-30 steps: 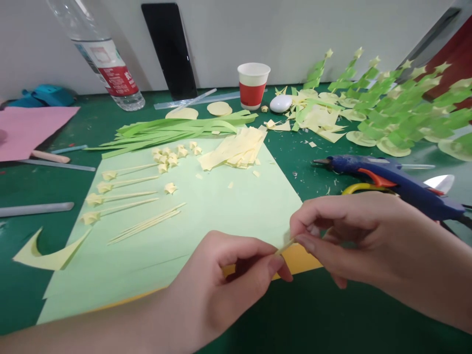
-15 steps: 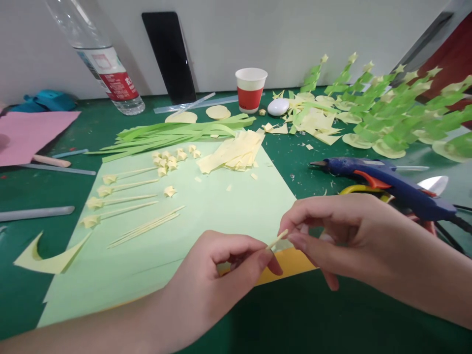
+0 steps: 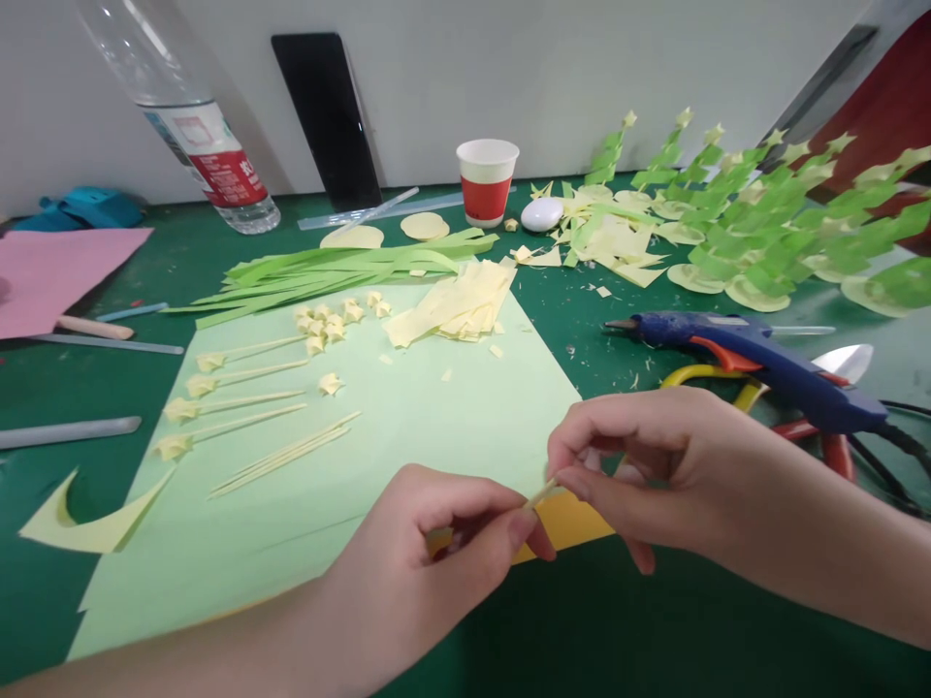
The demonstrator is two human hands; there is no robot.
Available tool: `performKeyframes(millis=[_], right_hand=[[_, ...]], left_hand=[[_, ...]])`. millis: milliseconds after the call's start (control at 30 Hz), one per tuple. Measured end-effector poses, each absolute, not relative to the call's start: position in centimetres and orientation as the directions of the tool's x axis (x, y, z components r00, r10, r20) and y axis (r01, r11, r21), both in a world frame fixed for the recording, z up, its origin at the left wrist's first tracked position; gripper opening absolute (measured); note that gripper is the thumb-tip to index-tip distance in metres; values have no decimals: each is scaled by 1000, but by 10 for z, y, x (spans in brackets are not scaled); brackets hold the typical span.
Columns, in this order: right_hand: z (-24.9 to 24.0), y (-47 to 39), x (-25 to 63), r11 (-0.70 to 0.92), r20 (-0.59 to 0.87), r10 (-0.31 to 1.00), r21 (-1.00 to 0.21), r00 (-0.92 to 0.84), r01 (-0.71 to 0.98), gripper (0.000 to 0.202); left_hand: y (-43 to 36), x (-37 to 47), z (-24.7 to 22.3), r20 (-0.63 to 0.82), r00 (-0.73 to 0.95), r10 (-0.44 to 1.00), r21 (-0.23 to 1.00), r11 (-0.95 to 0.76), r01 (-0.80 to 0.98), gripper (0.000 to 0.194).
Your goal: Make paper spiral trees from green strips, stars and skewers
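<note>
Between my hands is a thin pale yellow paper strip, partly folded or rolled (image 3: 540, 492); its exact form is hard to make out. My left hand (image 3: 465, 543) pinches its lower end with thumb and forefinger. The upper end sits in the fingertips of my right hand (image 3: 626, 465). Both hands hover over the front right edge of the light green paper sheet (image 3: 436, 427). On that sheet lie a stack of pale yellow strips (image 3: 458, 305), a cluster of folded paper stars (image 3: 324, 325), a single star (image 3: 330, 384), star-tipped sticks (image 3: 240, 400) and bare sticks (image 3: 287, 454).
A blue glue gun (image 3: 742, 359) lies at right over scissors (image 3: 844, 364). Green paper strips (image 3: 327, 271), a paper cup (image 3: 487, 184), a phone (image 3: 327, 121) and a bottle (image 3: 210, 145) line the back. Paper plants (image 3: 771, 223) stand back right; pink paper (image 3: 58, 276) lies left.
My right fingertips have closed further over the upper end of the yellow piece, so less of it shows. The view has shifted slightly; the things on the table stay put.
</note>
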State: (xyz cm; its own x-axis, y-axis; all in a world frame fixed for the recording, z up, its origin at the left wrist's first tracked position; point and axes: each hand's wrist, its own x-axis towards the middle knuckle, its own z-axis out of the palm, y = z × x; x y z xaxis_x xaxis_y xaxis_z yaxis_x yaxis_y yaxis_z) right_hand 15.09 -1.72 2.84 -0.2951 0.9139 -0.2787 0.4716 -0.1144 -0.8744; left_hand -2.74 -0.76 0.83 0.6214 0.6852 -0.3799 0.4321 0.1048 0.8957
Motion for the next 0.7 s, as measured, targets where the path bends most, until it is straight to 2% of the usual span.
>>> performKeyframes(millis=[167,533,633,700], right_hand=[[26,-18,151,-24,-176,946,-875,-272,483,13],[31,-13,154,-66,-277,922,-800,-270,597,19],[37,-10,167,-2,-187,965,-708,-185,706,26],[39,-9,186,68,-44,993,-532,-108,844,35]], left_hand=[[-6,-25,10,-363,636,681,914,126,387,25],[-6,-27,9,-379,633,676,926,279,256,23],[-7,-28,6,-369,633,681,929,282,239,25],[-7,-29,3,-354,641,681,934,285,214,28]])
